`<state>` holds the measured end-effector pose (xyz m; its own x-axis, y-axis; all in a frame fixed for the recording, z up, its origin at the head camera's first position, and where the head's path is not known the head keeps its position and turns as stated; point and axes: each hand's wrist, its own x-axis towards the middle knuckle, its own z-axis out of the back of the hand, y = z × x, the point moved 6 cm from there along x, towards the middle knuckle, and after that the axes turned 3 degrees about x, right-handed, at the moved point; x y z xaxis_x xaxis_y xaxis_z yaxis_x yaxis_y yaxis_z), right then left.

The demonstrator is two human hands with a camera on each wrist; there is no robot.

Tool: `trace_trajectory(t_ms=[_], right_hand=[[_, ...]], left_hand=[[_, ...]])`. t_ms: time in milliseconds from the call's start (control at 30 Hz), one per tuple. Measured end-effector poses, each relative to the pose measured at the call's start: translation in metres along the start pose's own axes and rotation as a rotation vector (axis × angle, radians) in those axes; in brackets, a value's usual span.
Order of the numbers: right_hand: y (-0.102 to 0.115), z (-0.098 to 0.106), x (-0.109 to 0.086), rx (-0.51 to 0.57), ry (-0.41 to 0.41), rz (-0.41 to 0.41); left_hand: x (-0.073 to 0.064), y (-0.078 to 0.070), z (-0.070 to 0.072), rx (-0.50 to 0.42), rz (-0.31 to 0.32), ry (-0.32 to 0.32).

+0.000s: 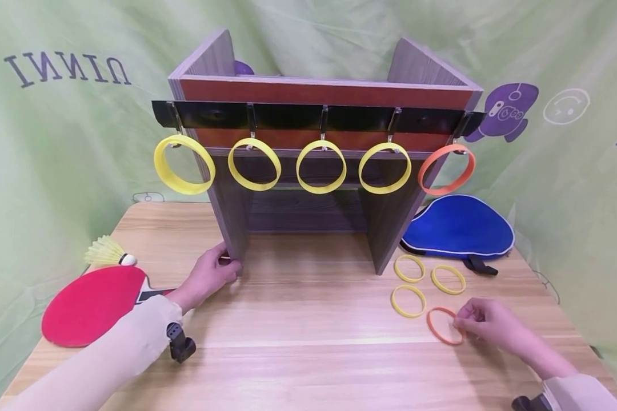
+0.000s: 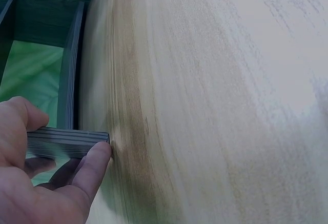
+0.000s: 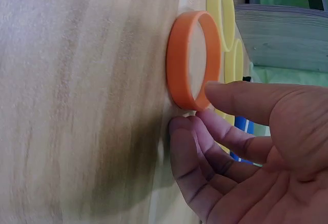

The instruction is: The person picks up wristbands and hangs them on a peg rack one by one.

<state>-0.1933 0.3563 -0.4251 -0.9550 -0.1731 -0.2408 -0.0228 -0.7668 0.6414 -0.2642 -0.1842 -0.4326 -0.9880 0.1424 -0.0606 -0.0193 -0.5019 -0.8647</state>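
With my left hand I grip the lower front edge of the left side panel of a grey wooden shelf; the left wrist view shows thumb and fingers on both sides of the panel's edge. My right hand pinches the near side of an orange wristband between thumb and fingertips, close over the table. Just beyond it lie three yellow wristbands. Along the shelf's front, more yellow wristbands and one orange wristband hang from hooks on a black strip.
On the left of the wooden table are a red table tennis bat and a yellow shuttlecock. A blue bat case lies right of the shelf. A green printed curtain surrounds the table.
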Motion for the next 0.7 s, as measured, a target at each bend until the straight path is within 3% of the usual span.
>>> trace_trajectory(t_ms=[167,333,533,700], right_hand=[[-0.001,-0.002,0.001,-0.047,-0.034,0.013],[-0.004,0.000,0.000,-0.027,-0.029,-0.003],[-0.008,0.006,-0.004,0.094,0.033,0.024],[-0.019,0.007,-0.009,0.243,0.132,-0.019]], left_hand=[[-0.001,-0.002,0.000,0.012,-0.008,-0.001],[-0.002,-0.002,0.000,0.008,0.001,-0.004],[-0.002,-0.001,0.000,0.003,0.000,-0.002],[-0.002,-0.002,0.000,0.006,-0.008,0.006]])
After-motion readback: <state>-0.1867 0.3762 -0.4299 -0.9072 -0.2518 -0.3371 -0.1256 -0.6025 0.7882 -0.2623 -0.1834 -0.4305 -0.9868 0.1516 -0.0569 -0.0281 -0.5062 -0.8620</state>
